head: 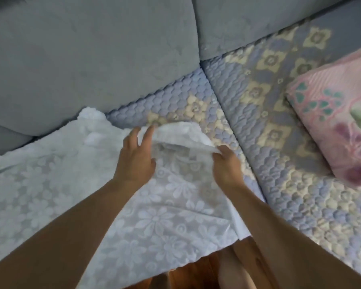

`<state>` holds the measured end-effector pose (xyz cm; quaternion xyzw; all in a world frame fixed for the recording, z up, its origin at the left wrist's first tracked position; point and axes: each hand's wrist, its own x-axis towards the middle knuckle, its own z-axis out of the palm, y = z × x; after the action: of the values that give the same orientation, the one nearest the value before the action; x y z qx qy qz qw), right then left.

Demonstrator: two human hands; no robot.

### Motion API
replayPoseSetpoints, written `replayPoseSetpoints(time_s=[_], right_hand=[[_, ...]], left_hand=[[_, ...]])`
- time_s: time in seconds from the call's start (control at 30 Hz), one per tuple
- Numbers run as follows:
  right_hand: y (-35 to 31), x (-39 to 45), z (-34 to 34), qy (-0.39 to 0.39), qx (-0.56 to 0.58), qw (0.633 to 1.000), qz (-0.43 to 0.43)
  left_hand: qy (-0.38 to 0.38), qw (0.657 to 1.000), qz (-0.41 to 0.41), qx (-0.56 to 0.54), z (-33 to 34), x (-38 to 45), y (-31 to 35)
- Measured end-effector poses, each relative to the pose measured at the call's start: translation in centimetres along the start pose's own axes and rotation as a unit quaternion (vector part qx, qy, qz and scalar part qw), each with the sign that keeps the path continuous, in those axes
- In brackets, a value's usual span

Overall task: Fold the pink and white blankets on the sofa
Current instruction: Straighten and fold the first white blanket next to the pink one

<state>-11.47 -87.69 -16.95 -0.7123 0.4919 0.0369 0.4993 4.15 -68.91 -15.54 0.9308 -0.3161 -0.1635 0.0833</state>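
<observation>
Grey sofa (88,49) | white floral lace blanket (154,215) spread | right hand (227,165) pinches its lifted corner | left hand (136,157) fingers straight | folded pink blanket (342,113) apart

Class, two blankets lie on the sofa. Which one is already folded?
The pink blanket, a neat stack at the right. The white blanket lies spread out, its corner lifted by the right hand; the left hand hovers open beside it.

Setting: a home living area. Evidence: a grey upholstered sofa (92,59) with large back cushions fills the view. Its seat carries a quilted floral cover (258,113). Below the sofa's front edge, a wooden floor (196,272) is visible. Household blankets lie on the seat.
</observation>
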Motion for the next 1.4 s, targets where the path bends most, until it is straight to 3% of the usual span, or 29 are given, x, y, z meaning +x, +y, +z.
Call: replayPoseSetpoints(time_s=[0.1, 0.17, 0.23, 0.27, 0.33, 0.5, 0.57, 0.7, 0.8, 0.83, 0.9, 0.97, 1.03, 1.1, 1.17, 1.27, 1.33, 1.4], right_hand=[[0.4, -0.8, -7.9, -0.008, 0.029, 1.0, -0.005], [1.8, -0.6, -11.7, 0.005, 0.003, 1.0, -0.002], [2.5, 0.5, -14.9, 0.078, 0.049, 0.996, 0.011], [2.9, 1.2, -16.6, 0.124, 0.064, 0.99, 0.017], [4.6, 3.0, -19.0, 0.164, 0.057, 0.984, 0.029], [5.8, 4.8, -21.5, 0.078, 0.037, 0.995, 0.049], [5.0, 4.9, -22.8, 0.078, 0.03, 0.996, 0.039], [3.3, 6.6, -26.2, 0.127, 0.08, 0.988, 0.026], [2.1, 9.6, -28.6, 0.196, 0.159, 0.967, 0.015], [1.8, 10.7, -29.5, 0.212, 0.174, 0.962, 0.013], [2.1, 12.4, -30.3, 0.173, 0.233, 0.957, 0.013], [4.2, 12.7, -29.3, 0.061, 0.267, 0.961, 0.029], [7.7, 11.1, -26.8, 0.049, 0.14, 0.989, 0.002], [11.9, 7.7, -23.6, 0.088, 0.023, 0.995, -0.043], [15.4, 3.2, -21.4, 0.135, -0.064, 0.989, -0.004], [20.9, -1.7, -18.7, 0.164, -0.153, 0.969, 0.099], [22.9, -3.3, -17.8, 0.118, -0.164, 0.968, 0.147], [22.9, -4.5, -16.7, 0.026, -0.15, 0.974, 0.168]], left_hand=[[0.034, 0.989, 0.079, 0.12, -0.7, 7.1, 1.7], [-0.067, 0.976, 0.119, 0.171, -1.5, 11.1, 4.4], [-0.179, 0.96, 0.104, 0.19, -2.4, 13.5, 7.5], [-0.193, 0.963, 0.093, 0.161, -3.0, 14.5, 8.8], [-0.142, 0.981, 0.077, 0.107, -4.9, 16.5, 10.7], [-0.031, 0.992, 0.075, 0.093, -12.9, 21.8, 18.0], [0.019, 0.998, 0.051, -0.014, -15.7, 23.4, 24.2], [0.033, 0.954, -0.018, -0.298, -17.8, 26.5, 36.3], [0.108, 0.944, 0.011, -0.311, -16.7, 28.7, 41.4], [0.097, 0.943, 0.011, -0.318, -15.8, 29.4, 42.3], [0.059, 0.975, 0.024, -0.213, -12.9, 30.9, 42.2], [0.004, 0.993, 0.072, -0.093, -9.9, 32.4, 40.4], [-0.046, 0.993, 0.096, 0.043, -7.2, 32.6, 37.6], [-0.028, 0.978, 0.144, 0.149, -3.8, 30.5, 34.3], [-0.013, 0.973, 0.185, 0.14, -0.7, 25.0, 31.4], [-0.099, 0.977, 0.163, 0.095, 4.1, 14.6, 27.0], [-0.122, 0.98, 0.144, 0.066, 6.3, 7.5, 24.3], [-0.127, 0.986, 0.108, 0.014, 7.8, 1.0, 22.5]])
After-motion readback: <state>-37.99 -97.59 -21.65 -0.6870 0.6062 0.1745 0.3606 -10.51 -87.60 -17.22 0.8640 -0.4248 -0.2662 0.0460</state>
